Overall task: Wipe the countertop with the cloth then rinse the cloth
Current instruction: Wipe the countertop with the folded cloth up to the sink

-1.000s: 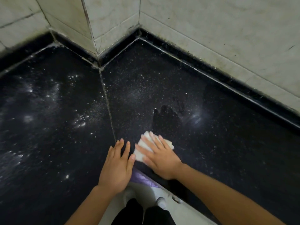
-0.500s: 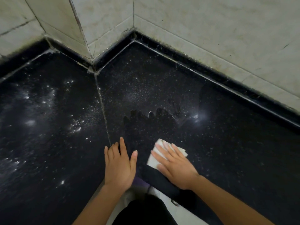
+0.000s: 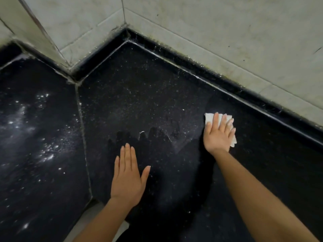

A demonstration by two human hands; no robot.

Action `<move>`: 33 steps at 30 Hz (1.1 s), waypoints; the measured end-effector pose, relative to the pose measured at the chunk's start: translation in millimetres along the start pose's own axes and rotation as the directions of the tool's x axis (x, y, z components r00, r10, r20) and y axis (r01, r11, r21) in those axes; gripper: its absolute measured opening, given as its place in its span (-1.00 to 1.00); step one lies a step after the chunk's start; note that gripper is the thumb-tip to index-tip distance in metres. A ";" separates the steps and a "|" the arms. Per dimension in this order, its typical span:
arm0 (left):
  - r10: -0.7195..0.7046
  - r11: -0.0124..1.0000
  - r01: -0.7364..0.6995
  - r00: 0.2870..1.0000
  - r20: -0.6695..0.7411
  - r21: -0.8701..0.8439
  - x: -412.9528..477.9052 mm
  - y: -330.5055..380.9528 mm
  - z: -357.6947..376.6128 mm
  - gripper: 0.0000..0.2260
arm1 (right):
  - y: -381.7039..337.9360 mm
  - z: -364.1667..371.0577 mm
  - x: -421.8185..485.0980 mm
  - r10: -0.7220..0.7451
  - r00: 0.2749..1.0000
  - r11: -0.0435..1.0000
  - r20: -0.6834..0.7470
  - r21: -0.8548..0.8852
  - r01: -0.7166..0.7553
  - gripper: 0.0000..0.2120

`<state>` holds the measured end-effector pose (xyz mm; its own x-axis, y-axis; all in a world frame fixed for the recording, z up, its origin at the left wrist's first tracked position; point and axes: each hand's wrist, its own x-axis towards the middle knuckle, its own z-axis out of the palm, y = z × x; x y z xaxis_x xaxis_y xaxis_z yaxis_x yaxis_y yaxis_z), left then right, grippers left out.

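Right hand [image 3: 218, 135] flat on the white cloth [image 3: 208, 118], fingers [image 3: 215, 122] straight and slightly spread, pinning it to the black speckled countertop [image 3: 139, 81]; no curl round the fabric, only a downward press. Cloth folded small, mostly hidden under the palm, one corner poking out beyond the fingertips and a thin edge showing off the little-finger side near the wrist. Just past the fingertips, a raised black strip [image 3: 248, 97] along the foot of the pale tiled wall [image 3: 227, 41], near the cloth but not touching it. Thumb-side of that hand, a darker patch [image 3: 157, 151] on the stone with a ragged, finger-shaped far edge, reaching across to the left hand [image 3: 126, 179]. Left hand open too, palm down on the counter, fingers together and thumb splayed out, holding nothing, well apart from the cloth. Off its little-finger side, a pale grouted seam [image 3: 83, 137] between two slabs, and beyond that seam a scatter of white specks [image 3: 47, 152]. Fine pale dust [image 3: 132, 105] ahead of both hands, up toward the inner corner of the walls
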<state>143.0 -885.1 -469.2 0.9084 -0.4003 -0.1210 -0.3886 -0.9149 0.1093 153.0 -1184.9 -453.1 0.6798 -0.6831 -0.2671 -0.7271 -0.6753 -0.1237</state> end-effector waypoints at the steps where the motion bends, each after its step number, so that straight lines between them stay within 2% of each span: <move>1: -0.007 1.000 0.007 1.000 0.001 0.005 -0.3 0.5 -0.7 -0.31 | -7.3 6.3 -8.6 -0.022 1.000 1.000 -0.012 -0.013 0.021 -0.47; 3: -0.019 1.000 0.019 1.000 0.014 0.011 0.0 1.4 -2.4 -0.31 | -21.9 18.7 -42.2 -0.177 0.984 0.983 -0.022 -0.053 0.176 -0.43; 5: -0.028 1.000 0.028 0.999 0.035 0.004 0.1 2.0 -4.0 -0.31 | -31.2 33.7 -88.1 -0.406 0.914 0.910 0.002 -0.091 0.405 -0.45; 9: -0.036 0.999 0.036 0.999 0.038 -0.008 1.3 1.5 -5.2 -0.31 | -14.3 35.1 -131.5 -0.749 0.638 0.629 0.181 -0.112 0.770 -0.52; 12: -0.035 0.999 0.035 0.999 0.024 -0.003 0.8 0.5 -4.2 -0.32 | 4.7 10.2 -94.9 -0.881 0.396 0.381 0.260 -0.107 0.918 -0.55; 13: -0.033 0.999 0.033 0.999 0.016 0.010 0.6 0.4 -3.7 -0.32 | 9.4 3.0 -75.7 -0.889 0.372 0.352 0.267 -0.121 0.928 -0.57; 14: -0.033 0.999 0.033 0.999 0.014 0.021 0.6 0.2 -2.5 -0.32 | 13.0 -1.4 -53.4 -0.880 0.406 0.379 0.247 -0.152 0.913 -0.58; 15: -0.035 0.999 0.034 0.999 0.014 0.028 0.3 0.0 -1.5 -0.32 | 16.1 -4.4 -30.0 -0.846 0.494 0.461 0.198 -0.191 0.866 -0.55; 16: -0.036 0.999 0.035 0.999 0.016 0.032 0.2 -0.4 -0.6 -0.32 | 18.3 -7.2 -8.4 -0.776 0.612 0.581 0.150 -0.205 0.788 -0.49; 17: -0.035 0.999 0.035 0.999 0.015 0.035 0.1 -0.7 0.0 -0.32 | 19.4 -9.0 10.9 -0.679 0.728 0.704 0.097 -0.196 0.683 -0.45; 19: -0.034 0.999 0.033 0.999 0.009 0.039 0.5 -0.6 0.5 -0.31 | 12.8 -8.5 40.0 -0.435 0.900 0.890 0.027 -0.135 0.435 -0.46; 20: -0.034 0.999 0.034 0.999 0.007 0.043 0.8 -0.5 0.3 -0.32 | 0.6 -10.5 46.2 -0.301 0.954 0.950 -0.001 -0.086 0.299 -0.48; 22: -0.036 0.998 0.036 0.999 0.003 0.051 1.1 0.1 0.1 -0.32 | -31.1 -10.4 43.2 -0.081 0.996 0.997 -0.021 0.013 0.082 -0.49; 24: -0.037 0.998 0.037 0.999 0.007 0.050 1.5 0.0 -0.1 -0.32 | -58.3 -4.2 22.6 -0.044 0.999 0.998 0.005 0.051 0.044 -0.49; 26: -0.044 0.998 0.043 0.999 0.012 0.042 2.4 -0.3 -0.5 -0.32 | -70.5 12.3 -12.7 -0.211 0.977 0.977 0.006 0.015 0.211 -0.49; 27: -0.049 0.998 0.048 0.999 0.017 0.040 3.0 -0.2 -0.8 -0.32 | -71.3 19.2 -33.7 -0.331 0.943 0.943 -0.006 -0.009 0.331 -0.50; 29: -0.053 0.998 0.052 0.998 0.033 0.037 3.7 0.2 -1.5 -0.32 | -63.1 28.7 -71.8 -0.557 0.830 0.829 0.022 -0.051 0.557 -0.52; 32: -0.055 0.998 0.054 0.998 0.037 0.033 3.6 -0.3 -1.8 -0.32 | -36.5 24.2 -95.4 -0.796 0.558 0.561 0.234 -0.061 0.826 -0.56; 33: -0.056 0.998 0.054 0.998 0.036 0.038 3.8 -0.4 -1.9 -0.33 | -30.7 16.4 -87.6 -0.851 0.463 0.469 0.249 -0.041 0.883 -0.58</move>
<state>146.9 -886.1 -467.9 0.9225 -0.3505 -0.1620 -0.3444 -0.9366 0.0649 114.3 -1099.8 -441.6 0.9093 0.3275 -0.2568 0.2632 -0.9305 -0.2549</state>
